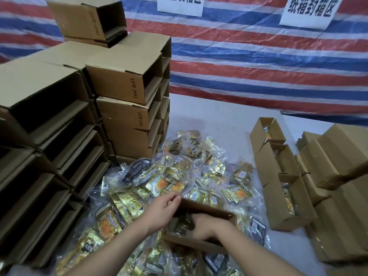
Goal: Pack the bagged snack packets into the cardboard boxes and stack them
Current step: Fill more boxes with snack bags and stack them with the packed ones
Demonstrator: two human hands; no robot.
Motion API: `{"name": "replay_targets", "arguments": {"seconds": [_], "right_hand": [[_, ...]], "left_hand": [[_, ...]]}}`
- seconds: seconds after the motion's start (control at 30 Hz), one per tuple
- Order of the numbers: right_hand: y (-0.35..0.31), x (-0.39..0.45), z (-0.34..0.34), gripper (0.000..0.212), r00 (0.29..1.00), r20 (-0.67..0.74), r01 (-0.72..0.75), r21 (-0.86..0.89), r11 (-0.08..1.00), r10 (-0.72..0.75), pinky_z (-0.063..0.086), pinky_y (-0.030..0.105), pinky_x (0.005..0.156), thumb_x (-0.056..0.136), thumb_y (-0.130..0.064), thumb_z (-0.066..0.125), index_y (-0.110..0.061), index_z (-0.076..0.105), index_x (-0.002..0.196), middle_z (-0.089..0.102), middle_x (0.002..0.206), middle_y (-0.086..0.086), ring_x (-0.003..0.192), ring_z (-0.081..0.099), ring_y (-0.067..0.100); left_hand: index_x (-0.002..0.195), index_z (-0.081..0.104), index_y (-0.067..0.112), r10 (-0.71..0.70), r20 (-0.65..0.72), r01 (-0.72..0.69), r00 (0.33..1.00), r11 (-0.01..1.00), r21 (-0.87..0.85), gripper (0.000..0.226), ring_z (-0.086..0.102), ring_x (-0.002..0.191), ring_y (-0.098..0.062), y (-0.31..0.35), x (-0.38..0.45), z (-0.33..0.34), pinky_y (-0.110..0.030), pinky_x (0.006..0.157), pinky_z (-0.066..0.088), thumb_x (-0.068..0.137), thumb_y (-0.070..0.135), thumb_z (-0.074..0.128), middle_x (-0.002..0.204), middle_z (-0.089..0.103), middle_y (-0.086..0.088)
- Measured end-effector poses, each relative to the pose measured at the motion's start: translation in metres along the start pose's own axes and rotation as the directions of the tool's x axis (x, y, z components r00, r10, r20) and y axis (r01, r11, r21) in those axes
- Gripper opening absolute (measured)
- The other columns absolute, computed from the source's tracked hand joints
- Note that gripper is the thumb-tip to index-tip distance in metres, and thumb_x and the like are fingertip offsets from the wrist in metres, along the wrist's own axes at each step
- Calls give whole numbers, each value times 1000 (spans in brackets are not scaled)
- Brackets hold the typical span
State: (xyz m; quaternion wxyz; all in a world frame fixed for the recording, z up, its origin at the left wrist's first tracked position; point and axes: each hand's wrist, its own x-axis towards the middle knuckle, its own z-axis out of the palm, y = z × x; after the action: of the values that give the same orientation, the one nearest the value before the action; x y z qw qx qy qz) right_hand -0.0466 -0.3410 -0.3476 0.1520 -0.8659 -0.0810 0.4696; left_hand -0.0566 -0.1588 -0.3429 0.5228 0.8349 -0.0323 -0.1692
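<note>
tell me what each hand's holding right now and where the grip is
Left hand rests at the far left corner of the open box, apparently holding nothing. Right hand reaches inside it; its grip cannot be told.

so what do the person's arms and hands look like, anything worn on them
Both forearms are bare up to the frame's edge, with no sleeves in view. The left hand and right hand wear no gloves, and no watch, ring or wristband shows on either. Fingernails are too blurred to describe.
</note>
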Motion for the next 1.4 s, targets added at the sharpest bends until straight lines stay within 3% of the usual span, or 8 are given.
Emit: {"name": "replay_targets", "arguments": {"seconds": [0.23,0.37,0.43,0.63,0.83,1.07,1.27,1.4], "right_hand": [[6,-55,-37,35,973,-164,167,4,986,-164,52,33,89,99,-45,48,-33,58,131,65,120,-5,100,63,13],[7,-42,-24,22,990,24,142,-93,985,-141,46,30,83,98,-31,46,-26,67,98,67,105,-3,93,59,17],[6,-26,-11,29,994,102,57,-111,992,-45,43,29,82,97,-32,45,-19,69,105,67,108,2,95,59,21],[6,-7,-4,34,990,-140,13,-15,1000,-15,39,23,77,95,-34,49,-16,61,122,65,120,7,103,62,23],[15,-6,0,39,998,-61,5,29,1000,-3,42,24,78,95,-30,43,-16,57,129,62,122,7,101,59,21],[10,10,-4,32,995,66,-76,-37,996,78,44,27,67,94,-26,42,-10,57,117,58,100,8,79,56,21],[8,-13,-3,45,997,58,-50,5,999,49,42,30,83,97,-36,38,-7,57,127,60,119,14,99,57,27],[19,-53,-10,43,988,-97,127,71,989,-120,44,31,68,95,-55,40,-20,64,88,65,86,-3,77,59,15]], "left_hand": [[97,65,40,-3,-22,4,1000,1000,10,20,58,86,11,-3,-1,-2,-8,65,39,103,40,46,90,67,18],[97,64,42,7,-17,-7,1000,1000,10,21,58,87,11,-4,-1,-1,-9,65,40,103,45,44,92,65,28],[100,62,50,32,12,-33,999,999,31,20,57,92,12,-3,-3,1,-6,67,42,100,53,42,97,62,32],[102,62,51,47,-8,-46,999,999,21,24,60,94,7,-7,-1,5,-20,82,51,94,57,40,99,65,28],[102,63,49,50,-1,-50,999,998,41,32,59,96,8,-5,-2,4,-9,73,45,89,65,38,101,64,30],[110,64,40,75,-48,-65,996,981,183,21,50,96,22,-1,-6,14,-2,78,36,104,41,44,99,58,33],[108,63,39,63,-42,-55,997,985,165,19,52,97,19,3,-6,19,-3,78,38,104,40,45,102,61,29],[102,67,37,14,-47,-11,999,997,71,22,60,92,9,2,-3,13,-11,74,44,104,40,45,92,67,25]]}}
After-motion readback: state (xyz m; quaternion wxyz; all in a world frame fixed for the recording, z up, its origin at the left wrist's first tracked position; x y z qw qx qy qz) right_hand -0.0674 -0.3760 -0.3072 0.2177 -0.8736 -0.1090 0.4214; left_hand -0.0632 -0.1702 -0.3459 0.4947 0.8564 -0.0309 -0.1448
